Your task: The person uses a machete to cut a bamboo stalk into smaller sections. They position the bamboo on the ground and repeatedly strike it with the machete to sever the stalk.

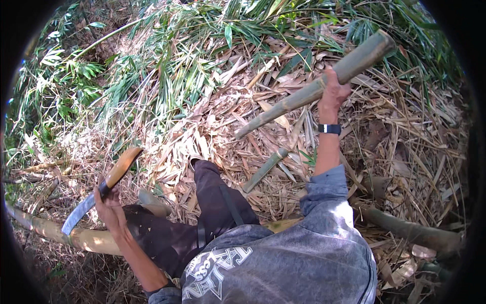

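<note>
A long, grey-green bamboo pole (324, 83) is gripped near its middle at two o'clock by the right hand (333, 93), fingers wrapped fully around it. A curved, wooden-handled machete (101, 190) is clenched in the left hand (109, 210) at eight o'clock. The pole is judged stiff, hollow, fairly light and smooth-skinned; mid-length holds balance best.

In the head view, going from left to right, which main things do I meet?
Left hand gripping a curved knife → the person's bent knee in dark trousers → short cut bamboo piece on the ground → right hand holding a long bamboo pole.
</note>
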